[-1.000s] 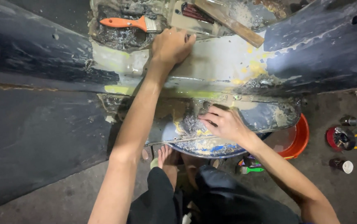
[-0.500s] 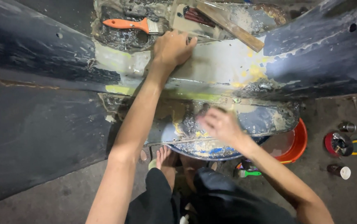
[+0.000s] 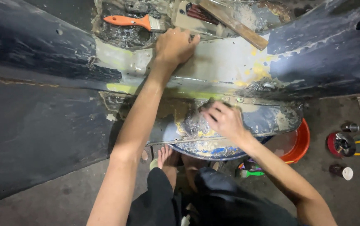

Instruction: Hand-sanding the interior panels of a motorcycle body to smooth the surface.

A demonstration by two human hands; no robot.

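- Grimy concrete floor (image 3: 54, 201) lies under a big dark-blue curved body panel (image 3: 42, 125), its middle stripped to grey filler and yellow primer.
- Left hand (image 3: 176, 46) lies flat, fingers spread, on the bare grey patch near the panel's top edge, holding nothing. Pressed on a slick, dusty curve, it could slide and take the person's balance with it.
- Right hand (image 3: 226, 119) is curled over the lower lip of the panel; it is blurred, and I cannot tell whether it grips a sanding piece. Ragged metal beside it could nick the fingers.
- An orange-handled paintbrush (image 3: 132, 21) and a wooden stick (image 3: 234, 25) rest loose at the top edge and might be knocked off.
- Bare feet (image 3: 167, 157) sit beneath, beside a red plastic basin (image 3: 299, 144), where falling bits would land.
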